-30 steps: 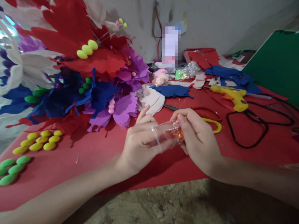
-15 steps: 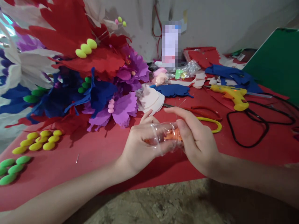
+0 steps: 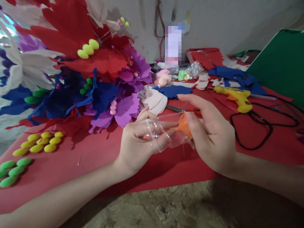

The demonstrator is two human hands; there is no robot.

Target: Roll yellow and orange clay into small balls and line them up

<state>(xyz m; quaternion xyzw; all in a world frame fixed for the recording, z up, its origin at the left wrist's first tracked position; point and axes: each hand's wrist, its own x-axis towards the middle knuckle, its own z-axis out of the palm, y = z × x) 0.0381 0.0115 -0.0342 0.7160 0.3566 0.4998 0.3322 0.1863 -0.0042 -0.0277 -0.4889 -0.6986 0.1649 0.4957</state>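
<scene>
A small clear plastic bag [image 3: 154, 145] surrounds the fingers of my left hand [image 3: 134, 139], which reach inside it. Its fingertips pinch at a soft orange lump [image 3: 182, 126] that looks like modelling clay, stretched toward the fingers. From outside, my right hand [image 3: 211, 133] grips the bag's far end and the lump through the plastic, thumb on the near side and index finger raised. Both hands are above the red tabletop [image 3: 152, 177]. A thin pin or wire shows just below the bag.
Yellow ovals [image 3: 36, 148] and green ovals [image 3: 16, 171] lie at left, near a pin [image 3: 79, 160]. Fabric flowers [image 3: 99, 98] crowd the upper left. A yellow glue gun [image 3: 237, 97] with a black cord [image 3: 251, 148], pliers [image 3: 175, 108] and blue fabric [image 3: 237, 76] lie beyond my hands.
My hands have drawn apart, the right moving right and the left slightly left. The bag is pulled longer, and more of the orange lump shows at my right thumb.
</scene>
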